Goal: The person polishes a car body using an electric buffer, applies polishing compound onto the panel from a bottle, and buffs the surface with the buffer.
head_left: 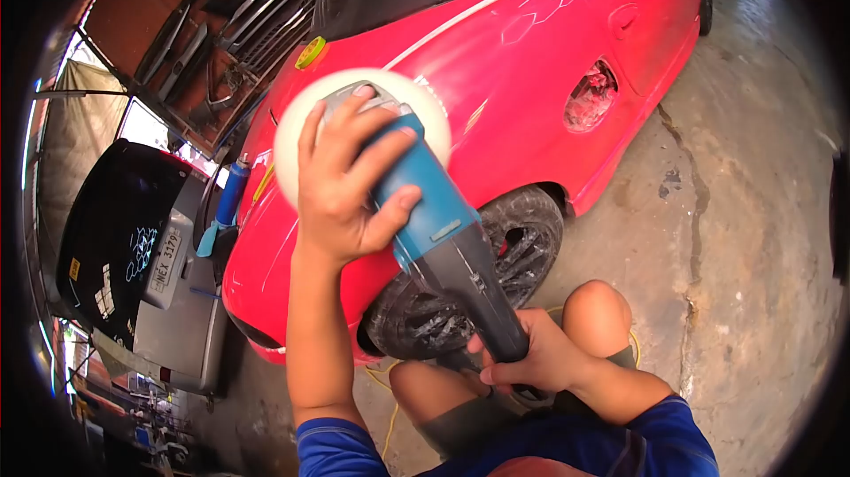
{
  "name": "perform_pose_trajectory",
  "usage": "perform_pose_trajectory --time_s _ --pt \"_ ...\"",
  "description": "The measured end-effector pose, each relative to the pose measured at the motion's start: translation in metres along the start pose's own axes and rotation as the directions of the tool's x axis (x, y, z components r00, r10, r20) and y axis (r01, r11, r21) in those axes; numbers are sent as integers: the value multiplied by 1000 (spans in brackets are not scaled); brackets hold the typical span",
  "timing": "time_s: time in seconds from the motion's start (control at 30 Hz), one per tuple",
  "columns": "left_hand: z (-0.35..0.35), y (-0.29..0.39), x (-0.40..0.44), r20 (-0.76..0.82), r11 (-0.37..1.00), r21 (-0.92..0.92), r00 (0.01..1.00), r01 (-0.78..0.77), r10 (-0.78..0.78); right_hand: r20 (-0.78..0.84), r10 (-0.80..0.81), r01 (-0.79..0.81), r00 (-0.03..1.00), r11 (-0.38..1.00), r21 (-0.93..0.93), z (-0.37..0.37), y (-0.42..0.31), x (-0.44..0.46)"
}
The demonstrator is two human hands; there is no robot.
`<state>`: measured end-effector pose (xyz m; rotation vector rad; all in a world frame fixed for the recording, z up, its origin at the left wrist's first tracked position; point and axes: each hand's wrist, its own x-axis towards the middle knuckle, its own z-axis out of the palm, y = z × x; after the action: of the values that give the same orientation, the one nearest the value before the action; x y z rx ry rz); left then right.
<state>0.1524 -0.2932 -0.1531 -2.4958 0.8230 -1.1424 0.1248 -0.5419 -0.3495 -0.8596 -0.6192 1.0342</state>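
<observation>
A blue and black electric polisher [431, 202] with a round white pad [292, 136] is held in both hands in front of the red car [522, 87]. My left hand [341, 180] lies over the grey head and blue body, fingers and thumb wrapped round them. Lower down, my right hand [540, 353] grips the black rear handle. The pad is by the front body panel; whether it touches the paint I cannot tell. Below the tool is the car's dusty front wheel [531, 229], partly hidden by the handle.
A yellow-green tape roll [310, 53] sits on the car. A blue bottle [233, 191] and a light blue cloth [208, 238] are near its front. A yellow cord [390, 424] runs by my knees. At left stands another vehicle [133, 238]; cracked concrete floor [708, 211] lies at right.
</observation>
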Motion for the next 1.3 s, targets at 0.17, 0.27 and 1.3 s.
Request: perform_pose_trajectory --time_s 0.17,0.27,1.3 --pt "11 5 8 86 980 -128 983 -153 165 30 71 -73 997 996 48 -3 10 -7" --pt "15 4 4 35 981 -144 990 -128 135 24 48 -48 999 999 24 -4 13 -6" --pt "-48 14 -85 -2 992 -58 994 111 -111 177 86 -61 980 988 -141 34 48 16"
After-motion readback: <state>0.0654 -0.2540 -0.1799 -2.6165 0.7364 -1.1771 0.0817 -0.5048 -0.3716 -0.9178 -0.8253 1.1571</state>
